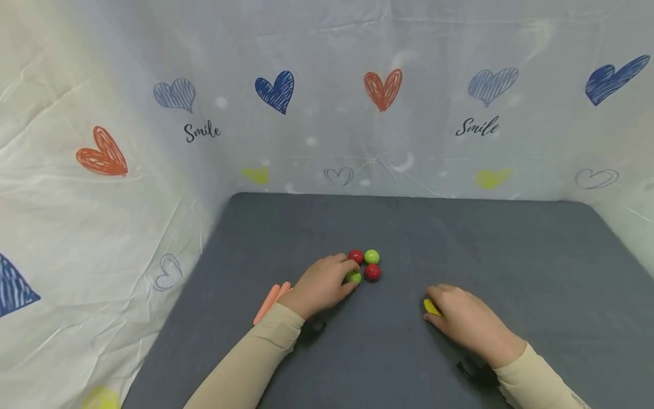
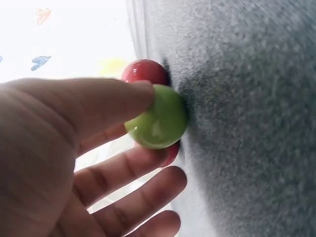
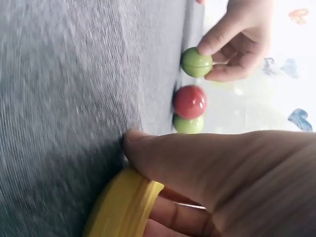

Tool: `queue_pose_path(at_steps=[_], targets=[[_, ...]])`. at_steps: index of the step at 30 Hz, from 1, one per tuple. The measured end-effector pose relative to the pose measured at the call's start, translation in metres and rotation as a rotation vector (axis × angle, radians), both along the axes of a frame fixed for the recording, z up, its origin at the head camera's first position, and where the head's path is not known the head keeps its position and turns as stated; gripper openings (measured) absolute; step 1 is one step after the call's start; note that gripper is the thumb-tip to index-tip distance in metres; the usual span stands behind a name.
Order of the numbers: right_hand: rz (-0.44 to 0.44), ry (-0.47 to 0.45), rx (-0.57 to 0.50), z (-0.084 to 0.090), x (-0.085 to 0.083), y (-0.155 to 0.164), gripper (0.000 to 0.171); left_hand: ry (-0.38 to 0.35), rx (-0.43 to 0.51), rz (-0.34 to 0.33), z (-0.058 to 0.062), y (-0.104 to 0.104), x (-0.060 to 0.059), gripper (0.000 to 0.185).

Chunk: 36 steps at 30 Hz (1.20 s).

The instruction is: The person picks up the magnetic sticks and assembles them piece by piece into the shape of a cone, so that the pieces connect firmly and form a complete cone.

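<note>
Left hand [image 1: 322, 284]: centre of the head view, just left of the ball cluster; thumb and fingers pinching the near green ball [image 1: 354, 277]; sleeve running down to the lower left of the frame.
Near green ball: lower left of the cluster, resting on the grey mat [image 1: 511, 244]; in the left wrist view at frame centre [image 2: 158, 118], thumb on top, fingers beneath, touching a red ball behind it.
Ball cluster: four balls in a tight square slightly left of centre in the head view; upper left red ball [image 1: 356, 257], upper right green ball [image 1: 372, 257], lower right red ball [image 1: 372, 272].
Right hand [image 1: 467, 324]: lower right of centre in the head view, well apart from the cluster; knuckles up, fingers curled onto the yellow piece [image 1: 431, 307].
Yellow piece: flat on the mat under the right fingertips; lower left of the right wrist view [image 3: 123, 207], gripped between thumb and fingers; exact form not discernible.
Orange sticks [image 1: 271, 301]: two, side by side on the mat, just left of the left wrist, partly hidden by it.
Backdrop [image 1: 327, 113]: white sheet printed with hearts and the word "Smile", filling the upper half and left side of the head view.
</note>
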State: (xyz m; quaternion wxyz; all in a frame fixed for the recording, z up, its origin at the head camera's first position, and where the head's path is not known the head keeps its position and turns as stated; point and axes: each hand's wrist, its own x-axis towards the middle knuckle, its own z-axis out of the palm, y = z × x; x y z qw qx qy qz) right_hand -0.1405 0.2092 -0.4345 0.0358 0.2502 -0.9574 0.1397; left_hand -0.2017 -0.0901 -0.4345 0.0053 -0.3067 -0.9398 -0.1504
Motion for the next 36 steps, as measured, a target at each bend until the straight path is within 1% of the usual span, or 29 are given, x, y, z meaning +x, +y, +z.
queue_pose_path(at_steps=[1,3,7,12,15,19,22,27,33,36], targets=[[0.006,0.002,-0.002,0.000,0.001,-0.001,0.033,-0.018,0.001,0.000,0.001,-0.001,0.001,0.022],[0.011,0.015,0.002,-0.001,0.002,-0.004,0.031,-0.056,0.006,-0.011,0.002,-0.002,0.003,0.021],[0.033,0.029,0.001,-0.002,0.004,-0.012,0.025,-0.143,0.020,-0.059,0.005,-0.002,0.007,0.021],[0.118,0.021,-0.027,-0.004,0.002,-0.027,0.023,-0.230,0.056,-0.098,0.006,0.000,0.012,0.022],[0.159,0.002,-0.042,-0.005,0.000,-0.037,0.022,-0.249,0.080,-0.129,0.003,0.002,0.014,0.021],[0.160,-0.022,-0.057,-0.006,0.000,-0.046,0.024,-0.260,0.104,-0.200,0.001,0.007,0.016,0.019],[0.164,-0.025,-0.081,-0.008,0.002,-0.050,0.026,-0.289,0.111,-0.236,0.000,0.010,0.017,0.017],[0.195,0.012,-0.118,-0.011,0.004,-0.052,0.027,-0.341,0.106,-0.257,-0.001,0.012,0.018,0.019],[0.251,0.072,-0.136,-0.014,0.005,-0.051,0.029,-0.374,0.119,-0.274,-0.002,0.013,0.018,0.020],[0.265,0.100,-0.146,-0.015,0.006,-0.051,0.029,-0.387,0.116,-0.275,0.000,0.014,0.018,0.020]])
